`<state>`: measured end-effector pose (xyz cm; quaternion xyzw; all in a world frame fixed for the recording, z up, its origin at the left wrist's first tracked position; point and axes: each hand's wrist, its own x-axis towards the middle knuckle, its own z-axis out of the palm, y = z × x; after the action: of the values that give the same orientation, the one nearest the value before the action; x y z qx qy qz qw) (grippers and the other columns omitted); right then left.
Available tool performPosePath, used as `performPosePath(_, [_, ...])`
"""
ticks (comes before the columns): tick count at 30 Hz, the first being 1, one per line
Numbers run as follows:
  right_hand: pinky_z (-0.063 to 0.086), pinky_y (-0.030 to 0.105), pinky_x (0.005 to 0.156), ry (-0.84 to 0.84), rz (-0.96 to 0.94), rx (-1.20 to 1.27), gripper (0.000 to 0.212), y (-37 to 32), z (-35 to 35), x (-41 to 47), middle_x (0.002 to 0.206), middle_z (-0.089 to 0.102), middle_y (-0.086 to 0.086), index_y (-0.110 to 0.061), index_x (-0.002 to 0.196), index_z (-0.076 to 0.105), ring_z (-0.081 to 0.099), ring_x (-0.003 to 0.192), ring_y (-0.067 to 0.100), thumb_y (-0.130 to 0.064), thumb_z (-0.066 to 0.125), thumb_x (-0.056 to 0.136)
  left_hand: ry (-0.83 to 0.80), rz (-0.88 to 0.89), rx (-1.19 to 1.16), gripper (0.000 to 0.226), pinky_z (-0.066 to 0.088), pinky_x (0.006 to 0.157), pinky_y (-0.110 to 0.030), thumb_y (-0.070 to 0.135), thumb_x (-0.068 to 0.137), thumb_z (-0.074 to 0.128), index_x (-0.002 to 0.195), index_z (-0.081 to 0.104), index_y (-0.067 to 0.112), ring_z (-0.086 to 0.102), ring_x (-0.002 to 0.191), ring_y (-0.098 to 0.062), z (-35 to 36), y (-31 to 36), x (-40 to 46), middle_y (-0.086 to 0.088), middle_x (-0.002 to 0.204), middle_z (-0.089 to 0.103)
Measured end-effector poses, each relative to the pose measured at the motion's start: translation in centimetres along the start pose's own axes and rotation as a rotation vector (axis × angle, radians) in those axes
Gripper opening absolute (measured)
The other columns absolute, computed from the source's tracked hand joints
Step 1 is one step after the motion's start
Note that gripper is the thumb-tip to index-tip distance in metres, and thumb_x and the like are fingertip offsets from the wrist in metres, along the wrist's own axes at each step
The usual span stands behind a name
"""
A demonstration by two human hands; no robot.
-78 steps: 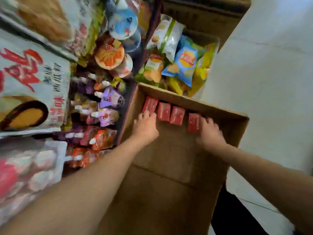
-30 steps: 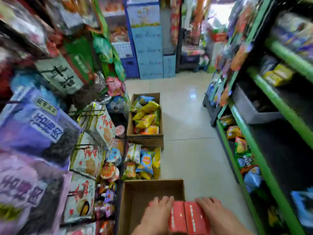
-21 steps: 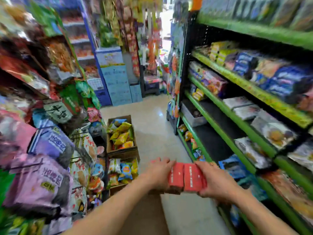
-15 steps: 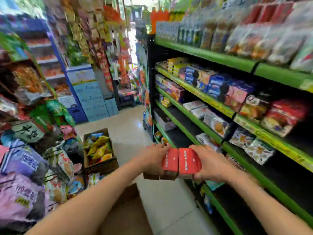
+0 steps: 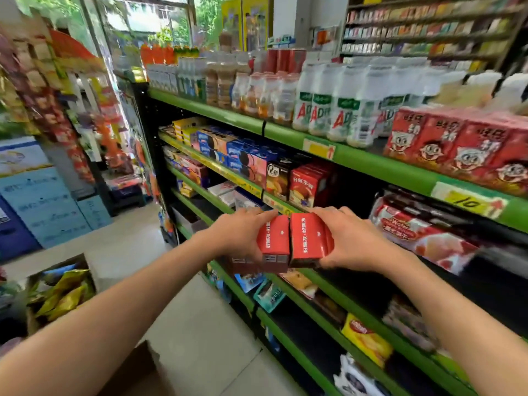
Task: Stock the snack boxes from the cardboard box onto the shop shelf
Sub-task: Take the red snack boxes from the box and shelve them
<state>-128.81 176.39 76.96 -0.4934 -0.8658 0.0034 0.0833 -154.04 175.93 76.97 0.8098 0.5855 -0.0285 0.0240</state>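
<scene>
Between both hands, before the green shop shelf (image 5: 368,162), red snack boxes (image 5: 294,240) are clamped side by side, left hand (image 5: 238,234) and right hand (image 5: 353,241) curled round the row's ends.

Red snack boxes (image 5: 294,238) with white lettering, green shelf edges (image 5: 371,164)

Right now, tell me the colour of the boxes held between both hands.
Red boxes with white lettering, seen in the head view.

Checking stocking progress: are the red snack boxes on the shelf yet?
Not yet. The red snack boxes are held between left hand and right hand, in front of the shelf.
</scene>
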Motion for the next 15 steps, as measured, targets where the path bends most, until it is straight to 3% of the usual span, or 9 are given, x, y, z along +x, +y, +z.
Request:
performPosePath(10, [0.043,0.039,0.082,0.078,0.146,-0.033,0.106,5.2,-2.4,-2.3,0.136,0.041,-0.013,-0.04,0.14,0.015,0.039,0.119,0.015,-0.07,0.064,0.05,0.009,0.189,-0.039,0.114,0.042,0.102,-0.045,0.054,0.066,0.076,0.152,0.003,0.038,0.039,0.129,-0.022,-2.4,2.8,5.7,0.005,0.145,0.035])
performPosePath(15, [0.046,0.05,0.092,0.062,0.223,-0.005,0.108,5.3,-3.1,-1.3,0.137,0.04,-0.013,-0.039,0.142,0.016,0.039,0.12,0.014,-0.07,0.068,0.052,0.007,0.279,-0.057,0.115,0.044,0.091,-0.034,0.055,0.063,0.076,0.151,0.003,0.041,0.043,0.116,-0.013,-3.3,1.4,8.4,0.008,0.146,0.035])
